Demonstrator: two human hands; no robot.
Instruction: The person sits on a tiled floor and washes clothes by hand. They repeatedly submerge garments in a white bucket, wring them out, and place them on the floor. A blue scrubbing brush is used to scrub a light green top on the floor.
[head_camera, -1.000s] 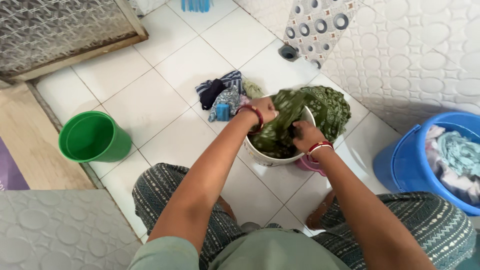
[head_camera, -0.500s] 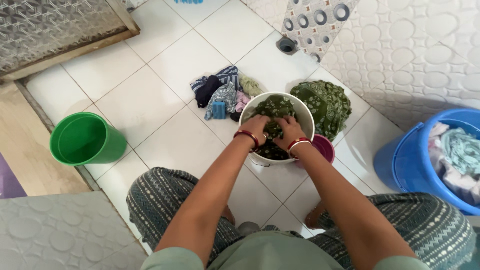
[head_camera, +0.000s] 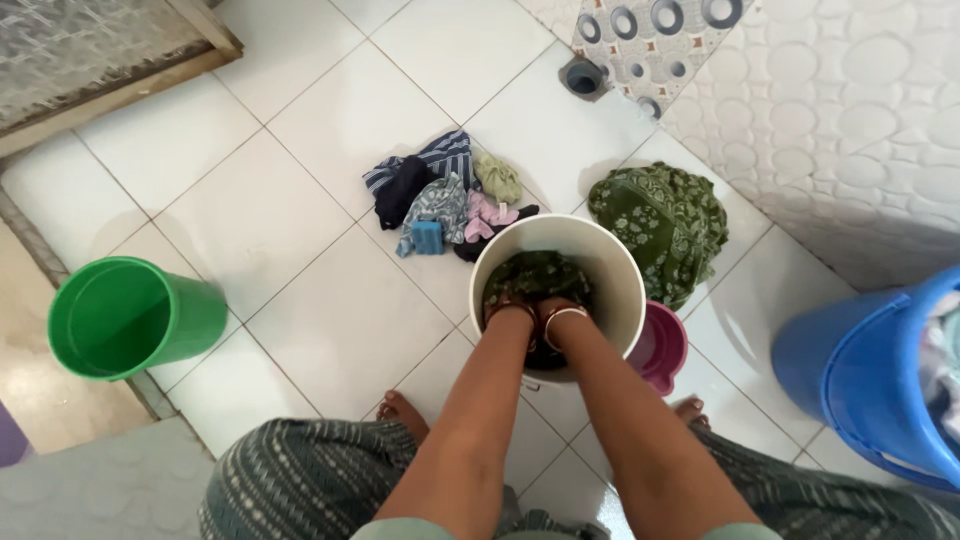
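Both hands are plunging into the white bucket (head_camera: 610, 265), the left hand (head_camera: 512, 312) and the right hand (head_camera: 562, 318) side by side and pressing down on the dark green cloth (head_camera: 535, 275) lying inside it; the fingers are buried in the folds, so I cannot tell whether they are gripping or spread flat. The bucket is standing on the tiled floor (head_camera: 300, 230) between the person's bare feet, seemingly so both arms are bearing straight down. A second green patterned cloth (head_camera: 660, 220) is lying heaped just beside the bucket, toward the wall, and a pile of small clothes (head_camera: 440, 190) with a small blue block (head_camera: 427, 236) is resting behind it. A pink mug (head_camera: 660, 350) is touching the bucket's side. A green bucket (head_camera: 130, 315) and a blue tub (head_camera: 870, 380) are standing well apart. No labels are showing.
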